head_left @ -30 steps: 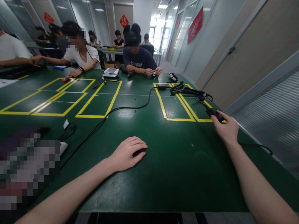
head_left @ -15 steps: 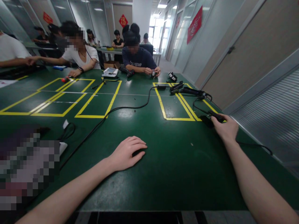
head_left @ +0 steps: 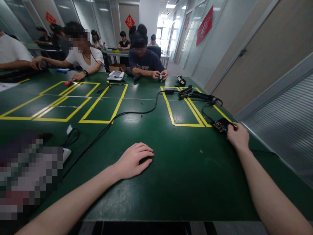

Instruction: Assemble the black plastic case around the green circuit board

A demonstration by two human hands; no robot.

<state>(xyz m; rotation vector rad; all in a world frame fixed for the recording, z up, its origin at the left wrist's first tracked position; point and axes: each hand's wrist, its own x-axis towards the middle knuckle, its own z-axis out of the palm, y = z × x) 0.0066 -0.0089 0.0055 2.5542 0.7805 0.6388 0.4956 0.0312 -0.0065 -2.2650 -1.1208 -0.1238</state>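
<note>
My left hand rests palm down on the green table, thumb apart from the slightly curved fingers, and it holds nothing. Over at the right edge, my right hand grips a flat black circuit board by its right side. Gold and bluish parts show on its upper face; my fingers cover the rest. A black cable runs from the board's far side towards a black jointed arm-like device. Another dark cable trails off to the right behind my wrist.
A long black cord with an inline box crosses the table. Yellow tape outlines mark its surface. A pixelated item lies at the left. Across sit co-workers, one holding a small white-and-black part; a drill lies nearby.
My right hand has turned the circuit board, so its face with gold parts now shows, and has shifted slightly. The cable behind my wrist has moved. My left hand stays still.
</note>
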